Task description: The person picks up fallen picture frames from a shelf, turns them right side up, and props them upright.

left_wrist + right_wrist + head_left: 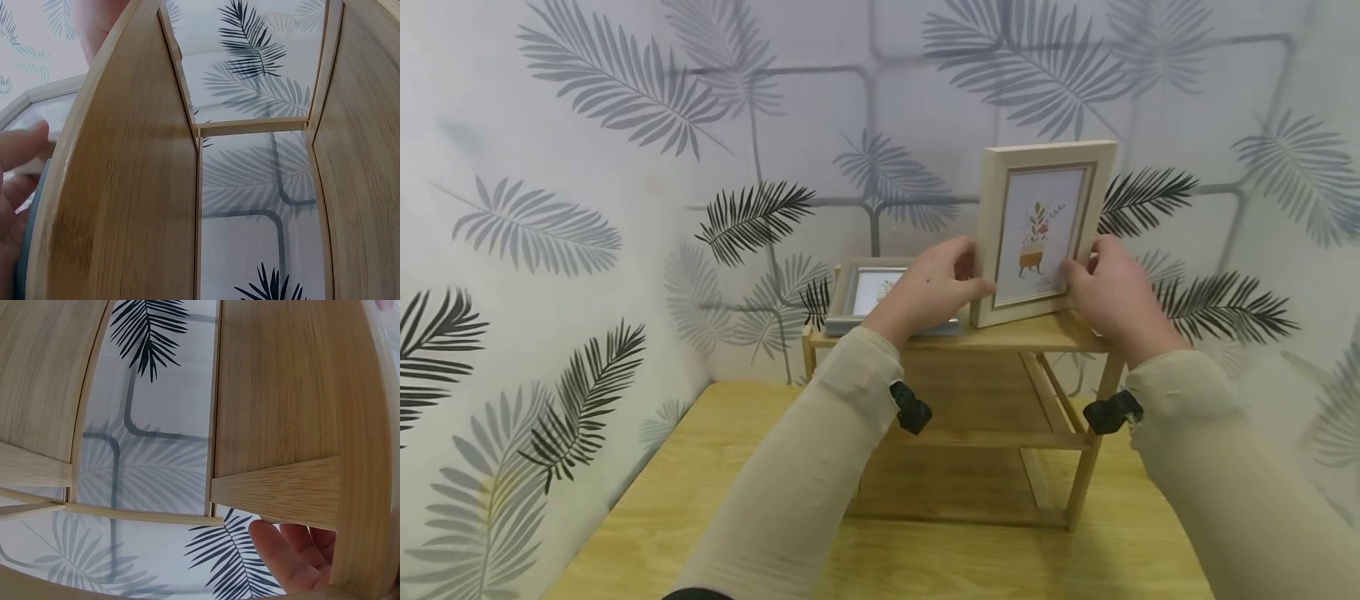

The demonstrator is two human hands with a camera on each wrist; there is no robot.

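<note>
Head view: my left hand and right hand clamp the upright cream frame at nine and three o'clock; wrist views show only the wooden shelf.

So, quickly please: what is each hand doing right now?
Left hand: grips the cream picture frame by its left edge.
Right hand: grips its right edge.
</note>
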